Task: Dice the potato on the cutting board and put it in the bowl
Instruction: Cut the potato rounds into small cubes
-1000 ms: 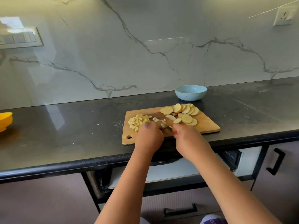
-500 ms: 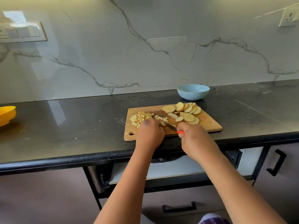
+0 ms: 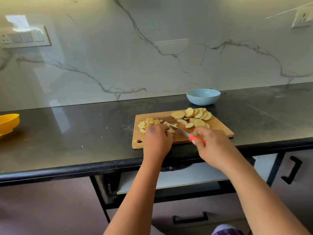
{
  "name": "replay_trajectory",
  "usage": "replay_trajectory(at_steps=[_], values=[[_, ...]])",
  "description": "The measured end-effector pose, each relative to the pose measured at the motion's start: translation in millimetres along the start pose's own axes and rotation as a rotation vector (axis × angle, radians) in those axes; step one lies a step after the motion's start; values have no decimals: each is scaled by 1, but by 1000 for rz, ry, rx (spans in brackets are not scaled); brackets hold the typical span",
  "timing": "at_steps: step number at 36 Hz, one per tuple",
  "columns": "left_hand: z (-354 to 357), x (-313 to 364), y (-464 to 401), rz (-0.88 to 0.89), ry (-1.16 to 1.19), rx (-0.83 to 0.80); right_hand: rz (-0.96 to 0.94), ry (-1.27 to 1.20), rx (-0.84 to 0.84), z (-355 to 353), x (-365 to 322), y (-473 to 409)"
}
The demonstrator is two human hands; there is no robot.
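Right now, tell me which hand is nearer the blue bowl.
Right. The right hand grips the knife at the board's near edge, almost straight in front of the blue bowl. The left hand holds potato pieces farther left, beside the diced pile.

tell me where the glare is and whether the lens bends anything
Head view: bright window glare on the marble wall at upper left, reflected down the counter; the counter edge bows, so wide-angle distortion; board and potato slices evenly lit and fairly sharp.
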State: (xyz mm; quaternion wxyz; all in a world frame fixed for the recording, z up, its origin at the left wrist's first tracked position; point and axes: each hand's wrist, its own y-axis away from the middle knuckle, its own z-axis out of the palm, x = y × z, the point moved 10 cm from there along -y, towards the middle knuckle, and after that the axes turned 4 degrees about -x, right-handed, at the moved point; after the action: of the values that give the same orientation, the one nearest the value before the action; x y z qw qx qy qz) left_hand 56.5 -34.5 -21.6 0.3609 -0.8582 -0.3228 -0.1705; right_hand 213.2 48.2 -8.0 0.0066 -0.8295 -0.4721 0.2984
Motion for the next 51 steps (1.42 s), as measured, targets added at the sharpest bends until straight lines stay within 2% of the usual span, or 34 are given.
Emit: replay_trajectory(at_steps=[9,14,17,21,25,28,31,34,39,44,51], values=[[10,-2,-2,-40,-79,-81,62,61,-32,38,-8,-20],[12,-7,-4,-44,-95,-43,216,94,-212,19,-3,-27],[10,-7,-2,-43,-48,-38,214,139,-289,-3,6,-17],[6,-7,-3,-32,7,-40,220,-65,-308,-16,32,-5],[-6,-3,-7,-5,22,39,210,-188,-183,-24,46,-9],[-11,-4,-20,-29,-150,43,159,-204,-82,-24,37,-15],[-3,-4,-33,-26,-356,-100,120,-138,-44,-16,24,-25],[7,-4,-37,-14,-400,-192,88,-61,19,-12,9,-33],[13,-8,-35,23,-398,-197,40,64,32,4,-9,-45],[12,-10,-30,14,-396,-188,153,258,-226,26,-16,-58],[13,-13,-29,0,-379,-168,191,408,-339,10,-25,-76]])
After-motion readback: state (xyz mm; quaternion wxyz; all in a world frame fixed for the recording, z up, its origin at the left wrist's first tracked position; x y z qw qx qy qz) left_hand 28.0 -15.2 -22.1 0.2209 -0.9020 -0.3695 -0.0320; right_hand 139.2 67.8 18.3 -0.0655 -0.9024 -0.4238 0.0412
